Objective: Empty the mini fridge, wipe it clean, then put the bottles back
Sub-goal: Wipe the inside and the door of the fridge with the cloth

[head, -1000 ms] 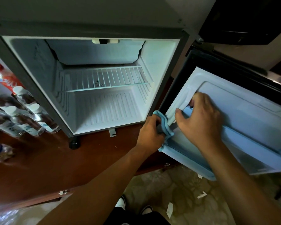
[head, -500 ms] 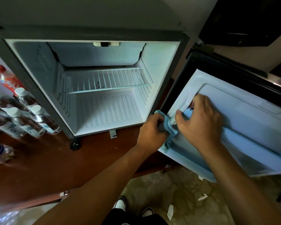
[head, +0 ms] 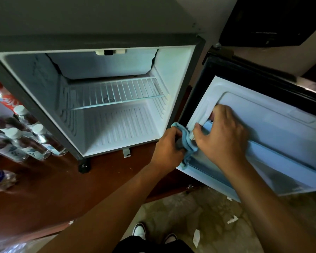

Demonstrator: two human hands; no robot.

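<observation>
Now, door gasket (head: 199, 114): peeled out from the open fridge door (head: 274, 132), at its hinge-side edge.
Right hand (head: 224, 136): fingers curled round the gasket, pinching it; little changed over the last second.
Left hand (head: 167, 149): grips a blue cloth (head: 187, 141), which has crept slightly up the gasket.
Meaning: wiping likely under way.
Mini fridge (head: 177, 73): emptied, left of the door.
Bottles (head: 26, 136): farther left, awaiting return.
</observation>
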